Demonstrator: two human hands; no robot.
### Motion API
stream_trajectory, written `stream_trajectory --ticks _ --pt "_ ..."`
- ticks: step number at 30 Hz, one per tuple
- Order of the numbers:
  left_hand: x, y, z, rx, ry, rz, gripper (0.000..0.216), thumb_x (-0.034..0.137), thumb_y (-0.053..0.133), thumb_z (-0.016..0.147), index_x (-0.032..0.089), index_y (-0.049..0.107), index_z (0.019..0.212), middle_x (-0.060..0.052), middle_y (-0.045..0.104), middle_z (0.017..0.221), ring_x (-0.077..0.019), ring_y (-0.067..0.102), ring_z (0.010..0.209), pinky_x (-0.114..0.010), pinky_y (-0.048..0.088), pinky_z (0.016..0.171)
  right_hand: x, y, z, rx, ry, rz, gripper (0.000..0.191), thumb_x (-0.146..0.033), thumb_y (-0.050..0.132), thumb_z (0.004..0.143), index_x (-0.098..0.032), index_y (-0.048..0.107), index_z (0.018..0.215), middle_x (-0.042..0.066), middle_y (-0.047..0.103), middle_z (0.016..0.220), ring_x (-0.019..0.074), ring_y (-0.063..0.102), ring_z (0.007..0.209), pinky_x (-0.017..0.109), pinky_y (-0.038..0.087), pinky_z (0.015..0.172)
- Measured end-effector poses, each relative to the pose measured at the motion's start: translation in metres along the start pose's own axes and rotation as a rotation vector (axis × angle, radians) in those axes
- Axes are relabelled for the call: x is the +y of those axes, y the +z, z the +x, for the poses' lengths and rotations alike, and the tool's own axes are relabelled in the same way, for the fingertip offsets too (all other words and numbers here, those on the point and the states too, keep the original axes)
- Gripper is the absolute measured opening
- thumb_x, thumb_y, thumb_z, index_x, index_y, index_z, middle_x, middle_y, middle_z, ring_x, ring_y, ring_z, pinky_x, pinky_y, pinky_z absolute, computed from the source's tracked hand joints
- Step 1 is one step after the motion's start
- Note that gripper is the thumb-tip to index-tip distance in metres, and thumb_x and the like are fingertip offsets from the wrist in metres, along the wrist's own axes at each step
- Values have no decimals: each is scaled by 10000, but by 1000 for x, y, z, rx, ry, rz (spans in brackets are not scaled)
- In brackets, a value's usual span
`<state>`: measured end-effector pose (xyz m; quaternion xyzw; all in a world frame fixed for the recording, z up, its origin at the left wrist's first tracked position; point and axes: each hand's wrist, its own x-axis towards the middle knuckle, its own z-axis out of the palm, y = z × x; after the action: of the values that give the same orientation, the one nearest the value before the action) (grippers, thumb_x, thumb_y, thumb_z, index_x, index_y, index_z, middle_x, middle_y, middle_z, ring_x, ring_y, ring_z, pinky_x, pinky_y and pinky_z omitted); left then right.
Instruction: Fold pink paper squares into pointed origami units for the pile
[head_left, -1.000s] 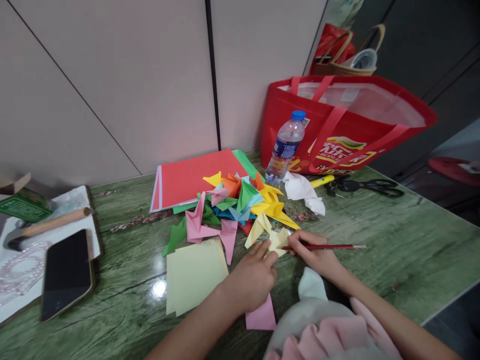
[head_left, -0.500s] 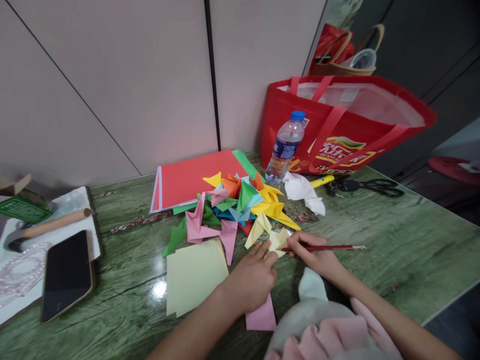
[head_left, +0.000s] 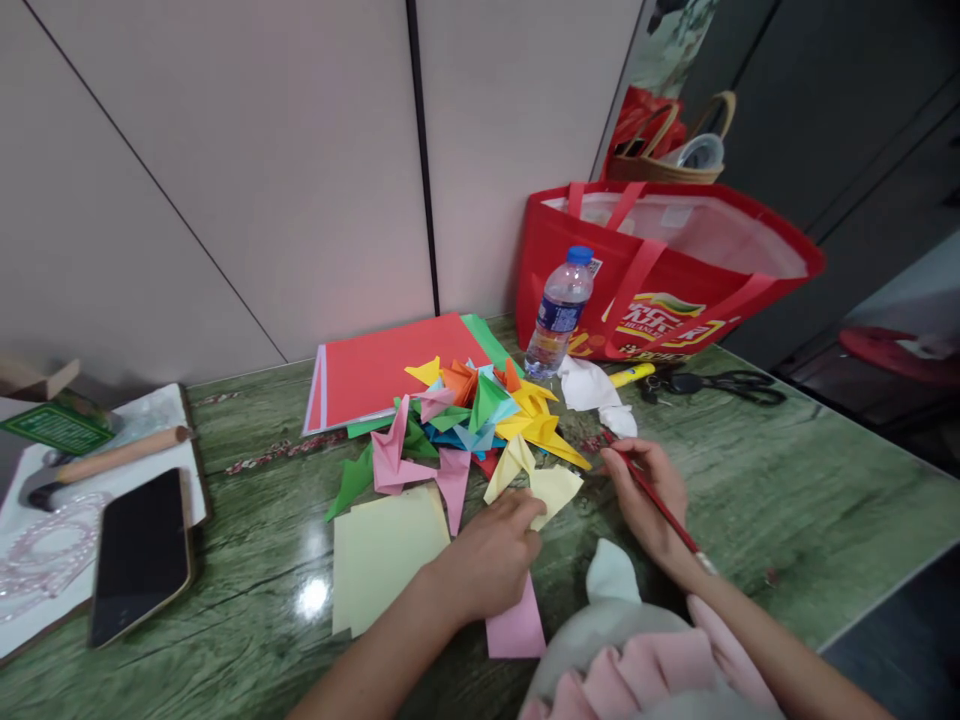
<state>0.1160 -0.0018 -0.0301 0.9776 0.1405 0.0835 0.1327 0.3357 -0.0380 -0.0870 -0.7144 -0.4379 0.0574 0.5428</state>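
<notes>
My left hand (head_left: 491, 555) rests low over the tabletop, its fingers closed on the near edge of a pale yellow folded paper (head_left: 561, 490). To its right, my right hand (head_left: 651, 500) grips a red pencil (head_left: 667, 512), raised and slanted, apart from the paper. Another pale yellow folded piece (head_left: 511, 466) touches the far side of my left hand's paper. Behind lies a heap of folded paper shapes in pink (head_left: 391, 455), green (head_left: 489, 400), yellow (head_left: 541, 428), orange and blue. Pale yellow sheets (head_left: 390, 560) lie left of my left hand, and a pink sheet (head_left: 517, 628) is partly under it.
A red sheet (head_left: 390, 365) tops a paper stack at the back. A water bottle (head_left: 556, 320) stands before a red bag (head_left: 585, 225). Crumpled tissue (head_left: 589, 385), a yellow tube (head_left: 632, 375) and scissors (head_left: 731, 385) lie rightward. A phone (head_left: 142, 555) and hammer-like tool (head_left: 124, 455) are leftward.
My right hand has lifted off the folded paper and moved right, tilting the pencil from level to slanted. My left hand stays on the paper. The camera view has shifted slightly.
</notes>
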Motion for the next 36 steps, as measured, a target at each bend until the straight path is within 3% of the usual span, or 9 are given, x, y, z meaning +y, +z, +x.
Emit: stream_trajectory --ticks 5,7,14,16,20,25,28,32,36 --pt "6 -41 -11 121 -81 -27 197 21 407 718 142 546 647 -108 562 1037 -181 538 933 -278 443 785 13 -10 22 -181 -152 -345 185 -271 477 780 -173 588 892 73 593 830 188 568 690 280 426 579" --pt "7 -59 -22 170 -178 -3 223 23 381 716 156 532 622 -64 593 780 -155 548 725 -260 438 651 14 -13 31 -234 -136 -543 196 -243 516 755 -171 603 916 86 589 834 196 574 689 282 413 579" --pt "0 -97 -83 646 -697 -125 184 91 365 661 182 511 597 17 511 556 -121 462 513 -222 340 496 -3 -17 48 -267 -144 -593 255 -184 552 714 -168 607 963 90 631 812 171 590 624 250 394 541" --pt "0 -100 -96 803 -837 -328 149 131 391 634 182 517 576 29 491 494 -119 448 456 -216 333 445 -7 -17 43 -366 -175 -512 144 -225 565 712 -187 640 829 57 640 709 162 579 577 239 384 510" --pt "-3 -95 -110 1046 -875 -812 26 186 470 608 188 492 594 53 500 457 -117 490 404 -220 392 415 -11 -13 25 -725 -185 -279 154 -320 586 695 -185 633 639 -6 602 544 128 531 488 208 356 450" --pt "-21 -69 -118 1125 -927 -933 44 185 543 551 169 528 589 53 529 492 -92 491 403 -197 410 383 -24 -9 9 -864 -154 -150 240 -364 605 671 -158 568 554 -57 510 468 91 454 449 186 328 427" --pt "-32 -58 -123 1136 -926 -946 78 176 537 534 159 561 606 50 540 529 -83 477 420 -190 422 375 -43 -15 13 -957 -49 66 318 -454 570 703 -158 526 596 -55 504 516 102 492 501 209 408 484" --pt "-38 -53 -127 1144 -919 -969 106 193 556 556 148 585 647 43 554 559 -88 480 446 -201 440 380 -61 -25 39 -785 -53 135 314 -473 509 756 -163 525 707 -8 574 666 139 568 611 263 471 600" --pt "-39 -52 -129 1152 -937 -982 143 188 576 556 135 599 687 33 575 593 -90 491 459 -205 443 383 -55 -26 71 -528 -230 -331 226 -368 483 791 -165 555 722 46 636 716 181 607 664 274 446 619"
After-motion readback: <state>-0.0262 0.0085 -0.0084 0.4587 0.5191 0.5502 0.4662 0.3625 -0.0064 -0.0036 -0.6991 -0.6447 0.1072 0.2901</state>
